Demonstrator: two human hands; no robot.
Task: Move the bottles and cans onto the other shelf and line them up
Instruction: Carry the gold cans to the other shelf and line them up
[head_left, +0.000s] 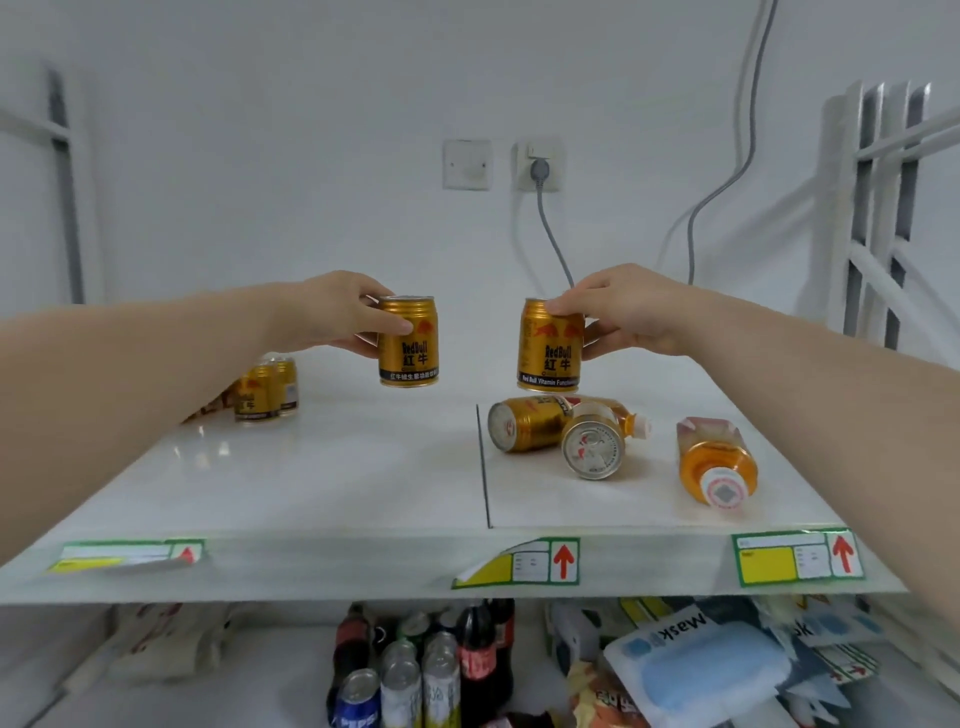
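A person's two bare arms reach forward over a white shelf (322, 467), seen from a head-worn camera looking down. The left grip (332, 312), a bare hand, is curled round the upper part of a gold Red Bull can (408, 340), thumb in front and fingers behind, holding it upright over the left section of the shelf. The right grip (628, 312) pinches the top of a second gold can (549, 345), also upright, just behind a heap of drinks on the right section. Whether either held can touches the shelf cannot be told. A thin dark line (483, 467) divides the two sections. At the far left, partly hidden by the left forearm, a small cluster of gold cans (265, 389) stands upright. On the right section, two gold cans (524, 423) lie on their sides touching each other, with an orange bottle (626, 413) lying behind them, and a second orange bottle (717, 457) lying apart to the right, cap toward the camera. Green and yellow labels with red arrows (519, 564) are stuck on the shelf's front edge. Below it, a lower shelf holds dark cola bottles (475, 660), drink cans and packs of masks (696, 670).
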